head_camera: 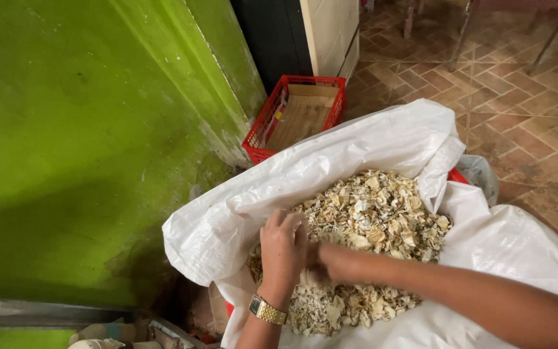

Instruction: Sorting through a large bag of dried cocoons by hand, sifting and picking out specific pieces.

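A large white woven sack (363,145) lies open, its mouth rolled back, full of pale dried flaky pieces (382,213). My left hand (282,249), with a gold wristwatch (267,310) on its wrist, rests on the near side of the pile with fingers curled down into the pieces. My right hand (330,262) reaches in from the right and meets the left hand, fingers tucked into the pile and partly hidden behind the left hand. Whether either hand grips pieces is hidden.
A green wall (85,142) fills the left side. A red plastic crate (295,113) holding cardboard stands behind the sack beside a pale cabinet (330,32). Patterned brick floor (524,97) spreads to the right, with chair legs at the top.
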